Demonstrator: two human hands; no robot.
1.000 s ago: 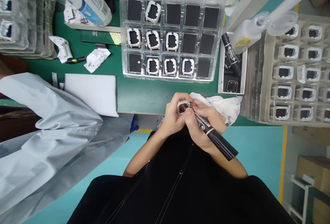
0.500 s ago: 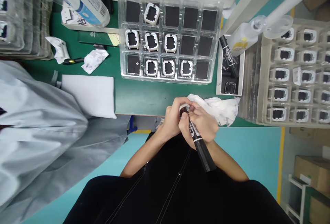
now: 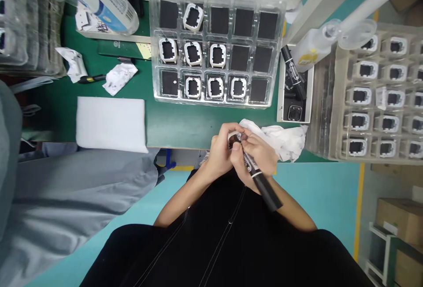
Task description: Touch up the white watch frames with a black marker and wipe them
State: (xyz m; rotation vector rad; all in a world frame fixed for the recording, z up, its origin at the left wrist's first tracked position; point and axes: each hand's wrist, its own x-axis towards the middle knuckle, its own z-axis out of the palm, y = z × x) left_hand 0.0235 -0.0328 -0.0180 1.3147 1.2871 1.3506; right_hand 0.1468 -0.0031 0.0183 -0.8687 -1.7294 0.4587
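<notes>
My left hand is closed around a small white frame part, held just past the table's near edge. My right hand grips a black marker like a pen, its tip pressed against that part. A crumpled white cloth lies under and right of my hands. Straight ahead sits a clear compartment tray with several white frame parts in its black pockets.
A second tray full of the same parts stands at the right. A small box with another black marker sits between the trays. A white foam pad lies to the left. A person in a grey coat stands at the left.
The marker's barrel has swung from side to side while its tip stays on the part. The person in grey has drawn back to the left, uncovering the whole foam pad.
</notes>
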